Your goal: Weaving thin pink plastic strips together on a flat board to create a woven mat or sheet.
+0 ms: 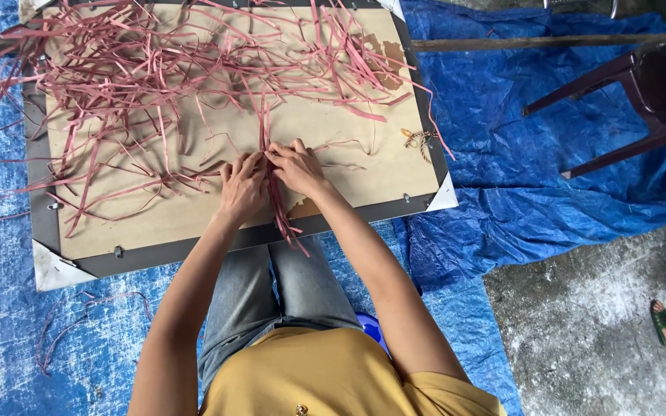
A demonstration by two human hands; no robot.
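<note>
Blue tarp (pixel 502 154) underlies my board (pixel 194 231); near its front edge, left hand (pixel 242 189) and right hand (pixel 296 166) pinch pink strips (pixel 271 192), mid-gathering; next needs aligned ends.

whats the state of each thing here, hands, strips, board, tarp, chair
left hand: palm down, pressing on the bundle of strips
right hand: fingers pinching the bundle of strips, grip closed on it
bundle of strips: gathered straight, its end hanging over the board's near edge
loose pink strips: scattered and tangled across the board
board: lying flat on the tarp
blue tarp: spread out, wrinkled
plastic chair: tipped on its side
</note>
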